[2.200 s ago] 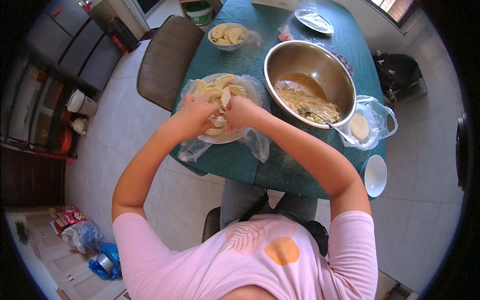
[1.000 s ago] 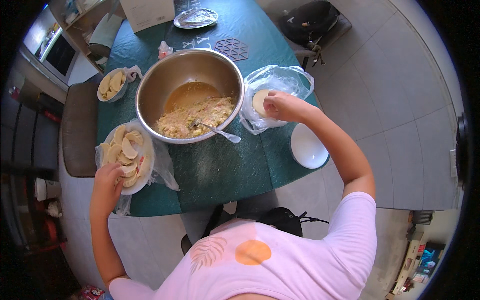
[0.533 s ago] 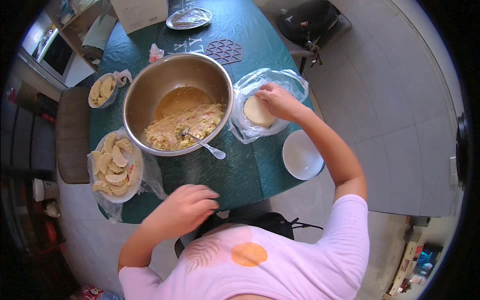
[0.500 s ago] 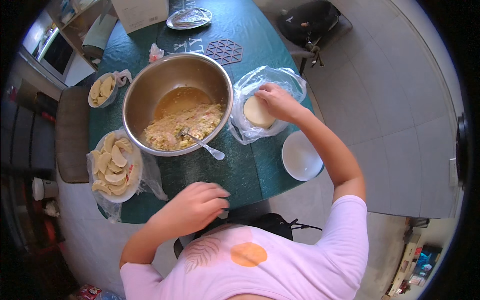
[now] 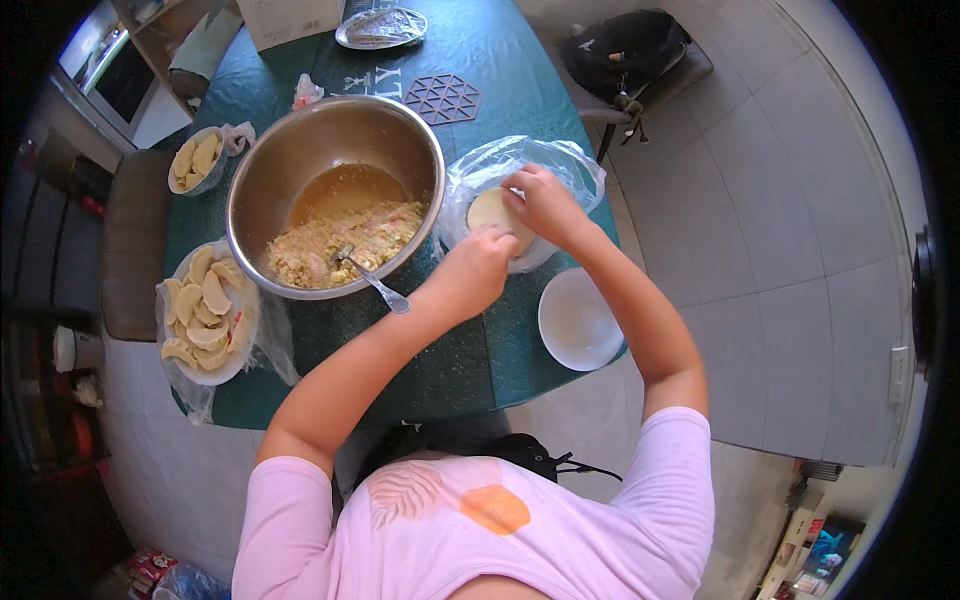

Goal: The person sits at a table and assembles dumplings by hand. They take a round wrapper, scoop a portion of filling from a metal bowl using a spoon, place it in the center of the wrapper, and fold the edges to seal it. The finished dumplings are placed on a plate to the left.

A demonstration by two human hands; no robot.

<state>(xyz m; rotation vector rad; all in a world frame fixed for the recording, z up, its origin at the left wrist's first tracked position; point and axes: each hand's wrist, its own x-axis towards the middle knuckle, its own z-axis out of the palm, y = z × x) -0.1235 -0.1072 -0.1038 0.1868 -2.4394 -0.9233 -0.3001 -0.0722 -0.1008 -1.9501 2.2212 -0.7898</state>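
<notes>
A stack of round, pale dumpling wrappers [image 5: 489, 209] lies in a clear plastic bag [image 5: 580, 172] on the right side of the table. My right hand [image 5: 548, 207] pinches the stack's far right edge. At its near edge, my left hand [image 5: 468, 273] has its fingers closed on the wrappers; the fingertips are partly hidden. Left of the hands stands a large steel bowl [image 5: 240, 225] with minced filling [image 5: 335, 245] and brownish liquid in it. A spoon [image 5: 385, 292] rests in the filling, its handle over the rim. A white bowl [image 5: 580, 325] sits close to my right forearm.
Folded dumplings [image 5: 205, 305] lie on a bag-covered plate at the left table edge. Behind it a small bowl [image 5: 212, 178] holds more. Toward the far end are a dark lattice trivet [image 5: 442, 99], a wrapped dish [image 5: 381, 28] and a white box [image 5: 290, 18].
My left hand has come from the near table edge up to the wrapper stack, beside the right hand. The right hand stays on the stack's edge. The whole view has shifted slightly.
</notes>
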